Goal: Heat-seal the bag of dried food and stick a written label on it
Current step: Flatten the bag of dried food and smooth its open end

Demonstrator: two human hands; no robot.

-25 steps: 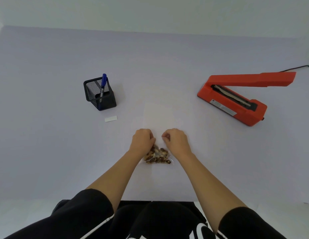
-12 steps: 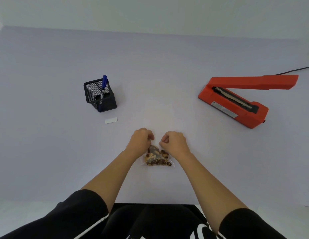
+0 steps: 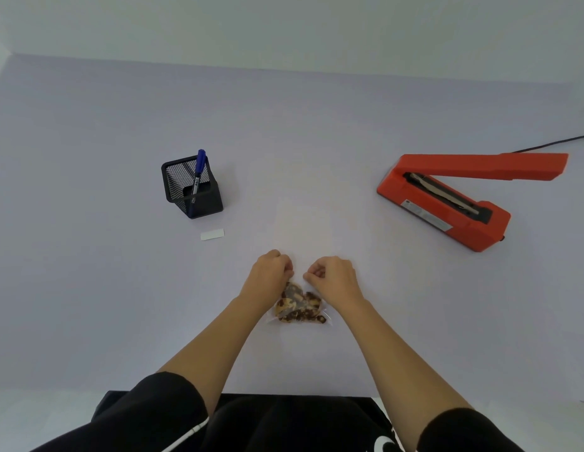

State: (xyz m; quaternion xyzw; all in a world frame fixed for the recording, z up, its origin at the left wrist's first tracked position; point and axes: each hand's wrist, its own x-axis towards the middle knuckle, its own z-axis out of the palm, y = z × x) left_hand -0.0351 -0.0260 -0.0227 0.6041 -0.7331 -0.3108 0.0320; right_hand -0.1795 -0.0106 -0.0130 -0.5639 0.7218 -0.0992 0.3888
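A clear bag of dried food lies on the pale table near the front edge, brown and yellow pieces bunched in its lower part. My left hand and my right hand sit side by side over its upper part, fingers curled and pinching the clear film. The bag's top stretches away from me, nearly invisible against the table. An orange heat sealer stands at the right with its arm raised. A small white label lies at the left, in front of a black mesh holder with a blue marker.
The sealer's black cord runs off to the right behind it. The table reaches back to a light wall. My dark clothing fills the bottom of the view at the table's front edge.
Both hands have shifted slightly away from me along the bag, so more of the dried food shows below them. The view has tilted a little.
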